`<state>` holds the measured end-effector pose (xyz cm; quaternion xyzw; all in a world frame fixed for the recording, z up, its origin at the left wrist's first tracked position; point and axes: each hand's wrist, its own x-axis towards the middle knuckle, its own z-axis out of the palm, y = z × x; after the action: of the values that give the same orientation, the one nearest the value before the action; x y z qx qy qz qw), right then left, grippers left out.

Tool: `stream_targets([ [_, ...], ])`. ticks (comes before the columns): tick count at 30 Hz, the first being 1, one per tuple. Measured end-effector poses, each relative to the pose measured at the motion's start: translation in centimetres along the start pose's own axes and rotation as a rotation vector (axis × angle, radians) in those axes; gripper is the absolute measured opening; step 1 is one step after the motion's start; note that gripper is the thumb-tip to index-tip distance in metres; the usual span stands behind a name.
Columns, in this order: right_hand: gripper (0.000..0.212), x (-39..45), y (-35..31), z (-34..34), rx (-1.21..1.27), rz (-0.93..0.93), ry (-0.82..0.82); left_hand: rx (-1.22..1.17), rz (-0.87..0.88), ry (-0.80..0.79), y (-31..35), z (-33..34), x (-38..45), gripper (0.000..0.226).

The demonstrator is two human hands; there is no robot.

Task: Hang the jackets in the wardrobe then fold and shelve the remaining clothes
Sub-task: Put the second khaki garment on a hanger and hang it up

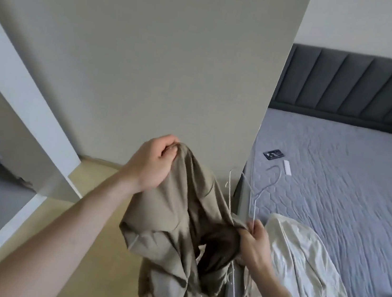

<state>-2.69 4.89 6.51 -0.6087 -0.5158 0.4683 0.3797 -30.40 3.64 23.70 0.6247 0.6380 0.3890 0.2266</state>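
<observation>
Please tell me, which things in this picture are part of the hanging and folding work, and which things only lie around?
Part of the job:
- tan jacket, gripped by left hand
- wire hangers, held by right hand
- cream garment lying on the bed
- wardrobe, door open

Just lying about:
- black phone on the bed
- small white object beside it

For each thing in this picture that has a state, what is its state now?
Beige jacket: held up off the floor, bunched, not yet hung.
Left hand: grips the jacket's top.
Right hand: pinches the wire hangers.
Cream garment: lying unfolded on the bed.
Wardrobe door: open.
</observation>
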Motion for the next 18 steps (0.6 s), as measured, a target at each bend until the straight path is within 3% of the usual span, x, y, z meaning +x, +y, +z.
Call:
stream_targets([
  [2, 0.032, 0.2, -1.8, -1.2, -0.001, -0.038, -0.029, 0.224, -0.062, 0.105, -4.2, -1.4, 0.0, 0.02],
  [5, 0.034, 0.3, -5.0, -2.3, -0.041, -0.052, -0.166, 0.3, -0.266, 0.14, -9.8, -2.2, -0.6, 0.031],
  [8, 0.038, 0.5, -8.1, -2.3, 0.036, -0.022, -0.281, 0.346, -0.35, 0.106, -13.5, -1.9, -1.6, 0.033],
  [14, 0.047, 0.2, -11.8, -1.4, 0.124, -0.02, -0.382, 0.288, -0.338, -0.045, -11.6, 1.6, -3.9, 0.011],
  [16, 0.045, -0.1, -12.8, -0.9, 0.156, -0.02, -0.399, 0.131, -0.266, -0.215, -8.9, 3.7, -5.7, 0.007],
  [18, 0.045, -0.4, -13.6, -0.4, 0.181, -0.025, -0.396, -0.055, -0.242, -0.539, -5.6, 5.8, -7.7, 0.033],
])
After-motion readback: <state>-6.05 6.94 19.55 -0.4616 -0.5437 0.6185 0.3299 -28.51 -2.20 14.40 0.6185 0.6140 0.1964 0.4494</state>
